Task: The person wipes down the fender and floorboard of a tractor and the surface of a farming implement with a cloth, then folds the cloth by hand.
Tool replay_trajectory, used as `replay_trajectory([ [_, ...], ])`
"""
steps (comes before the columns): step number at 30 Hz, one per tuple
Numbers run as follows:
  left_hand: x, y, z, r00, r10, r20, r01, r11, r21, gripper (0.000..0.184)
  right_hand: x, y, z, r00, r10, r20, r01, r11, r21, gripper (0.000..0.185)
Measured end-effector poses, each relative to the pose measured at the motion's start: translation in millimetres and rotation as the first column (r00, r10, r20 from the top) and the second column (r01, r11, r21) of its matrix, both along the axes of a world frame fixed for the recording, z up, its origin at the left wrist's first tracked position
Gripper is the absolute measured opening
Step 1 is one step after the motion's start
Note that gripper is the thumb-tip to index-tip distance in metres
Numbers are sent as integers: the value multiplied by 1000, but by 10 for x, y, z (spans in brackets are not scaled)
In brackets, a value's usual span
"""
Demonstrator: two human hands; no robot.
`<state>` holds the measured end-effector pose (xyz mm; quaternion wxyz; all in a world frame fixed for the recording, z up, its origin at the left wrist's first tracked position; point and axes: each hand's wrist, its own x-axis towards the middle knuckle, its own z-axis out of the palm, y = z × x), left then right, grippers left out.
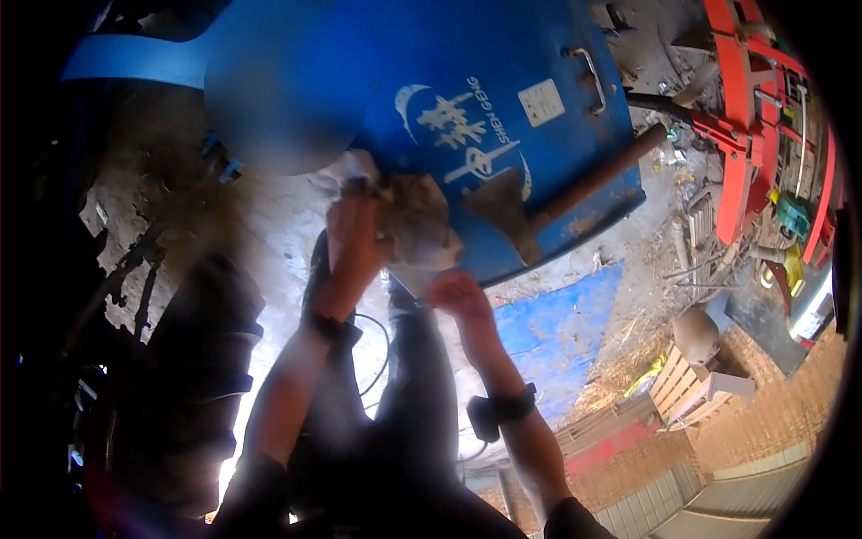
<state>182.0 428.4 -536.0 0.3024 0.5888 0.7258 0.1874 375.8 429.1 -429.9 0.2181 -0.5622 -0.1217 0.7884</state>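
Note:
A crumpled tan-brown thing [417, 220], like a cloth or work glove, lies against the edge of a blue machine panel [377, 117]. My left hand [355, 235] is closed at its left side, fingers bent over its edge. Just below its lower right corner is my right hand [460, 295], fingers curled in and blurred; whether they pinch its edge is hidden. On the panel, right of the tan thing, rests an axe with a rusty head [501, 211] and a brown handle [600, 180] slanting up to the right.
The panel has a metal handle [588, 81] and a white label [541, 102]. A red metal frame [741, 117] stands at the right. Below it are a wooden crate [687, 391], straw and a blue sheet [566, 332] on the ground. A dark cable [386, 355] loops by my legs.

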Motion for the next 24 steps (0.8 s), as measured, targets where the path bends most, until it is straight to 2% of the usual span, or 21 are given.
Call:
replay_trajectory([
  [2,-11,-5,48,997,-8,81,9,1000,-16,53,-46,-303,-458,982,136,132,-143,988,49,37],
  [3,-44,-9,56,997,-4,77,5,1000,-16,53,-64,-486,-664,982,140,128,-147,988,49,37],
  [5,-119,6,84,992,-47,121,56,996,-67,55,-246,-580,-787,932,165,324,-217,967,132,45],
  [6,-160,3,103,988,-38,147,50,996,-72,57,-268,-604,-832,918,162,361,-223,965,135,46],
  [7,-220,12,105,989,-37,147,49,996,-77,57,-345,-581,-935,919,164,359,-224,966,130,46],
  [9,-323,28,105,985,2,171,19,993,-120,58,-505,-554,-1166,936,123,329,-216,940,264,51],
  [11,-449,141,195,980,41,195,-18,993,-116,55,-800,-172,-1074,949,100,299,-192,936,296,50],
  [13,-615,272,199,971,144,191,-143,989,-21,55,-1133,200,-1051,962,75,261,-164,928,336,49],
  [15,-836,427,225,972,159,174,-166,986,24,52,-1474,437,-1128,996,-85,23,71,930,362,40],
  [16,-945,515,253,969,199,148,-208,977,49,52,-1623,577,-1186,996,-92,22,78,930,361,40],
  [18,-1141,701,335,964,247,100,-256,963,85,49,-1885,860,-1300,999,13,42,-27,928,371,35],
  [21,-1319,907,404,940,329,88,-337,938,86,49,-2190,1196,-1242,996,-9,93,-26,930,366,36],
  [22,-1353,929,376,941,330,79,-337,935,113,48,-2213,1236,-1232,989,24,148,-91,881,465,37],
  [24,-1339,917,375,940,329,89,-337,937,91,48,-2179,1160,-1223,985,33,169,-114,863,492,36],
])
